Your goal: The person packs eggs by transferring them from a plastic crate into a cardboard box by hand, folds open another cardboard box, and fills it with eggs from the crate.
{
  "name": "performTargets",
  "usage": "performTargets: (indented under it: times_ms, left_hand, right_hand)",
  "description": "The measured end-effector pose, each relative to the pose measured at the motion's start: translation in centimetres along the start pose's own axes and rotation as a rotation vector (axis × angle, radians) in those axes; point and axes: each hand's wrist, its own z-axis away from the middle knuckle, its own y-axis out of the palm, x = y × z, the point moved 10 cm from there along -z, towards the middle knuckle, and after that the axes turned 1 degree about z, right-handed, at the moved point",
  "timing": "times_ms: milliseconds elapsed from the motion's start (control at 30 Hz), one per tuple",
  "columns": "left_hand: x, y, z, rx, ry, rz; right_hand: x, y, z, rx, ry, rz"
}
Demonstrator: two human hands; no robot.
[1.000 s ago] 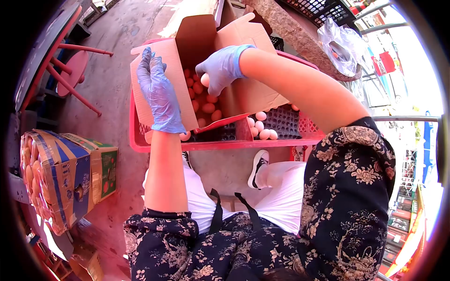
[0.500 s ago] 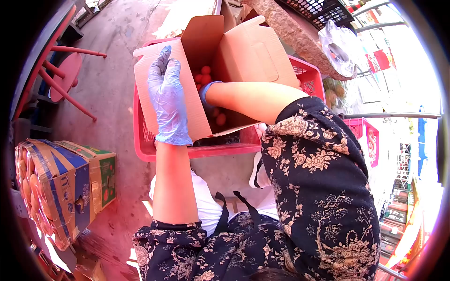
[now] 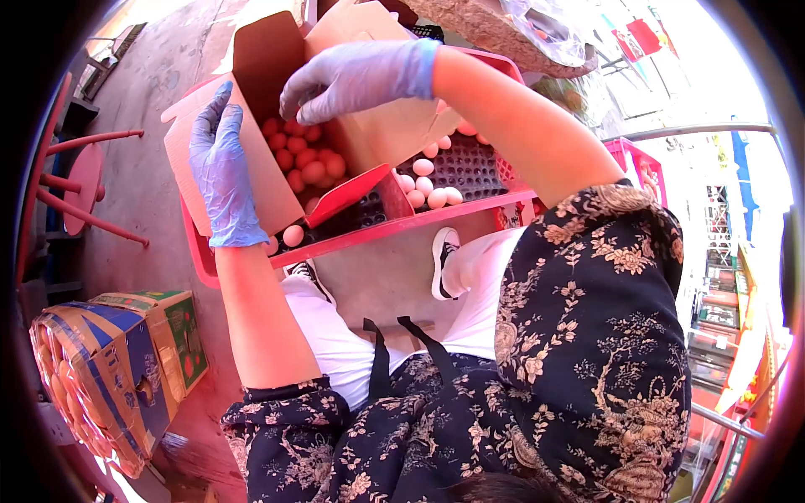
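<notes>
An open cardboard box point(image 3: 369, 130) rests in a red plastic crate point(image 3: 335, 244), with several brown eggs point(image 3: 313, 172) inside it. My left hand point(image 3: 225, 172), in a blue glove, lies against the outside of the box's left flap, thumb and fingers apart. Above the box opening is my gloved right hand point(image 3: 356, 82), its fingers curled and pointing left; no egg shows in it, and its palm side is hidden. Several paler eggs point(image 3: 437, 198) sit on a dark egg tray point(image 3: 470, 168) at the crate's right side. One egg point(image 3: 293, 235) lies at the crate's front left.
A taped carton point(image 3: 122, 360) stands on the floor at the lower left. Further up are a red stool point(image 3: 81, 189) and a table edge. Behind the crate lies a stone slab point(image 3: 495, 38) with clear plastic on it. Another red crate point(image 3: 635, 168) and metal rails are at the right.
My right hand has come up out of the box and is now above its opening. The egg it held one second ago is no longer visible in it. My left hand stays on the flap.
</notes>
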Motion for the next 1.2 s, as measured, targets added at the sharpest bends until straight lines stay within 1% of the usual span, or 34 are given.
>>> performTargets:
  times_ms: [33,67,100,133,167,200,267,300,333,400,467,500,600,733,833,933,967,1067,1200]
  left_hand:
    - [-0.7,0.5,0.2,0.02,0.042,-0.059]
    - [-1.1,1.2,0.4,0.054,0.071,-0.022]
    - [-1.5,1.9,0.5,0.088,0.101,0.015]
    - [-2.1,2.8,0.6,0.122,0.132,0.053]
    - [-3.9,4.1,1.4,0.175,0.224,0.023]
    - [-4.4,5.6,2.0,0.281,0.269,0.034]
    - [-4.9,8.0,3.6,0.49,0.352,0.055]
    - [-4.6,9.9,4.6,0.63,0.325,0.048]
    - [-4.2,11.8,5.9,0.764,0.213,0.043]
    - [-1.7,14.9,8.3,1.011,-0.048,-0.037]
    - [-0.1,15.7,9.4,1.105,-0.255,-0.019]
    - [0.6,16.0,10.0,1.147,-0.36,-0.009]
    - [0.4,16.6,9.4,1.109,-0.366,0.008]
    - [0.8,16.8,9.8,1.084,-0.44,0.026]
    - [1.1,16.7,9.5,1.091,-0.425,0.007]
    - [1.3,16.5,9.5,1.095,-0.415,-0.009]
    - [1.2,16.4,9.5,1.099,-0.409,-0.022]
    - [1.1,16.3,9.4,1.104,-0.397,-0.04]
    - [1.3,16.2,9.3,1.1,-0.404,-0.033]
  right_hand:
    - [0.7,-2.4,2.9,-0.117,-0.055,-0.066]
    - [0.8,-4.4,6.4,-0.177,0.04,-0.231]
    - [1.2,-6.3,9.7,-0.279,0.009,-0.332]
    - [-0.9,-7.1,12.3,-0.344,-0.032,-0.5]
    - [-3.4,-7.0,14.7,-0.38,0.016,-0.546]
    - [-6.1,-6.4,16.5,-0.416,0.064,-0.592]
    - [-14.0,-3.9,19.0,-0.504,0.231,-0.524]
    - [-18.8,-1.4,20.4,-0.492,0.5,-0.568]
    - [-23.2,1.4,22.0,-0.469,0.764,-0.612]
    - [-29.8,4.4,22.3,-0.428,0.787,-0.129]
    - [-31.1,6.7,21.1,-0.484,0.738,-0.083]
    - [-31.1,7.9,19.6,-0.429,0.684,-0.009]
    - [-31.5,9.9,17.8,-0.302,0.756,0.184]
    - [-30.6,10.5,17.5,-0.235,0.841,0.117]
    - [-30.6,10.9,17.0,-0.209,0.884,0.162]
    - [-29.7,11.4,16.7,-0.106,0.905,0.181]
    - [-29.4,11.1,16.8,-0.139,0.904,0.239]
    - [-28.5,10.8,17.1,-0.129,0.897,0.22]
    - [-30.6,12.7,16.9,-0.219,0.921,0.024]
